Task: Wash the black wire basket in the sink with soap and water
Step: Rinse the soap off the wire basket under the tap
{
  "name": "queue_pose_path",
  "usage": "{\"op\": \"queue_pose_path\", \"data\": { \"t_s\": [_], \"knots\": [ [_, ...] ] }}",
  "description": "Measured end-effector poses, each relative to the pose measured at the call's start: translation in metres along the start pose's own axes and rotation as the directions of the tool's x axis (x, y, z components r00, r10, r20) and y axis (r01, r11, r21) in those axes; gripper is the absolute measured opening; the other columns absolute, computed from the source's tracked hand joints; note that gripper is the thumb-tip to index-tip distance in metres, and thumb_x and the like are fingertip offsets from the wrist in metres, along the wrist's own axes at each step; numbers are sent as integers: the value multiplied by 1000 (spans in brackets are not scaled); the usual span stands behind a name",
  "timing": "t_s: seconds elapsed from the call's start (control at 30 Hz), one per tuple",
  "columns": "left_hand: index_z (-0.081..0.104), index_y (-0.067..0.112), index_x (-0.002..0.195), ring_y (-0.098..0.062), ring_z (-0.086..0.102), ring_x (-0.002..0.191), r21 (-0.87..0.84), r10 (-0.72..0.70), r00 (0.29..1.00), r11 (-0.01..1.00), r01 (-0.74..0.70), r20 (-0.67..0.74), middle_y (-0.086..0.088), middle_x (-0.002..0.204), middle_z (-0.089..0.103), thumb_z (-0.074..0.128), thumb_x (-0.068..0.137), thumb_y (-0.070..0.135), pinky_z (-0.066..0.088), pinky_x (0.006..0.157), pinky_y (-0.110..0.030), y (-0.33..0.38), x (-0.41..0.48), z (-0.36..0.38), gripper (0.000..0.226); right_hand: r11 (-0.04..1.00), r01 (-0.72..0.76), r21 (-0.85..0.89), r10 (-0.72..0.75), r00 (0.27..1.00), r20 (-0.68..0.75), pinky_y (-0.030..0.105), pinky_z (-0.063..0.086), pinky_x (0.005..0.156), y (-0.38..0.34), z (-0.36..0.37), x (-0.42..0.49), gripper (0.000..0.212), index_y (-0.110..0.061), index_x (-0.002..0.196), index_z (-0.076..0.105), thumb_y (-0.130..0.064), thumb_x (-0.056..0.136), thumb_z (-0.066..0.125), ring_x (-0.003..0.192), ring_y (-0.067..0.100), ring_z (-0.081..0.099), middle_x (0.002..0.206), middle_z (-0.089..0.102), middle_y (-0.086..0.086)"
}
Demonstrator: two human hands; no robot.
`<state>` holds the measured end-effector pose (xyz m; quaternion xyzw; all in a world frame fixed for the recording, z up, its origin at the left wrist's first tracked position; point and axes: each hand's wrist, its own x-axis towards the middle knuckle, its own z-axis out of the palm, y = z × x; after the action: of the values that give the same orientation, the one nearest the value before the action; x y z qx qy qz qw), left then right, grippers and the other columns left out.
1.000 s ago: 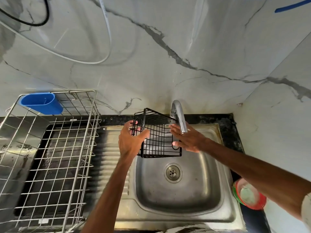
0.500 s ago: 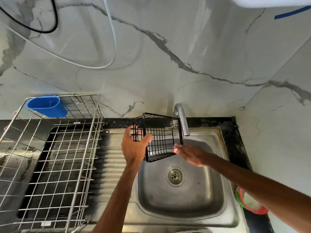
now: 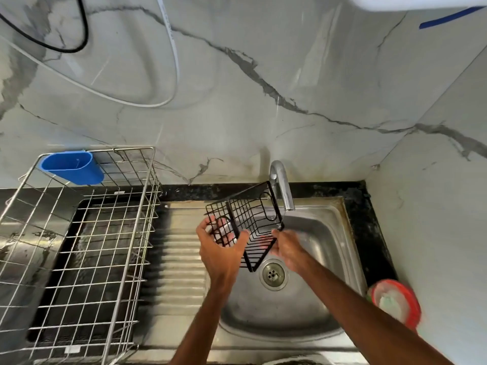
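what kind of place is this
Most likely a home kitchen's washing-up corner: a steel sink with a tap, a wire dish rack on the counter beside it, and a marble-look wall behind.

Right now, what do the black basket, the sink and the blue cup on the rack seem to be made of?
Black wire basket: thin metal rods in a grid, matt black coating, likely paint or powder coat. Sink: stainless steel by its look, brushed grey with soft reflections. Blue cup: probably plastic, smooth, opaque, evenly coloured.
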<state>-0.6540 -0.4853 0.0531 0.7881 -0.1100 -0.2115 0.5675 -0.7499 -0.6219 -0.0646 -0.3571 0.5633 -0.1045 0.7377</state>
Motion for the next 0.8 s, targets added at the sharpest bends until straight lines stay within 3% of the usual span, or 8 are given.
{"op": "queue_pose_path", "data": {
  "t_s": [0.2,0.33,0.47,0.5,0.57,0.63,0.7,0.8],
  "knots": [
    [42,22,144,-8,67,106,3,-37,982,999,38,186,11,115,65,66,78,78,57,96,-42,-11,-6,-18,90,986,46,-159,-61,993,-96,30,58,64,-24,-3,2,17,2,91,68,-3,98,54,71,21,72,82,74,14],
    [64,25,108,-26,72,104,19,-265,920,962,271,288,-3,112,71,53,85,82,61,82,-44,-14,18,-29,62,963,78,-259,-93,995,-45,47,62,81,-34,-16,6,18,1,101,64,-3,102,46,80,32,76,91,75,21],
    [51,32,78,-9,52,71,295,-349,848,924,242,398,10,79,48,52,84,78,46,62,-26,9,34,-15,47,935,141,-326,-124,990,73,45,63,74,-44,-17,1,23,-6,108,63,2,103,41,79,34,76,94,75,22],
    [56,29,84,-9,52,76,340,-381,814,909,242,438,9,84,51,50,79,84,48,67,-28,13,36,-10,55,926,156,-343,-131,987,93,45,63,73,-45,-16,1,23,-6,109,63,2,103,42,79,34,76,94,75,22],
    [64,21,129,-24,58,119,337,-417,761,901,274,497,-4,132,62,51,74,93,47,103,-48,16,42,1,92,920,170,-352,-136,984,119,45,63,73,-47,-13,1,23,-5,110,63,2,102,43,80,34,76,95,75,22],
    [41,20,157,-31,40,146,303,-434,764,898,321,478,-11,161,41,59,58,100,30,118,-57,17,49,10,129,920,162,-356,-133,986,105,45,62,71,-47,-11,4,22,-4,110,63,1,103,44,78,34,76,93,75,21],
    [37,16,158,-33,41,146,334,-459,761,882,331,458,-14,161,41,67,42,101,31,118,-55,17,54,17,147,916,151,-373,-134,988,71,45,63,69,-44,-13,7,21,0,110,64,0,103,44,76,34,76,91,75,22],
    [51,13,147,-33,53,133,371,-497,747,859,352,441,-12,149,54,79,48,85,41,111,-51,12,58,23,126,906,129,-403,-130,991,26,46,64,68,-41,-19,10,24,8,106,66,-6,104,47,72,34,76,84,75,23]
  ]
}}
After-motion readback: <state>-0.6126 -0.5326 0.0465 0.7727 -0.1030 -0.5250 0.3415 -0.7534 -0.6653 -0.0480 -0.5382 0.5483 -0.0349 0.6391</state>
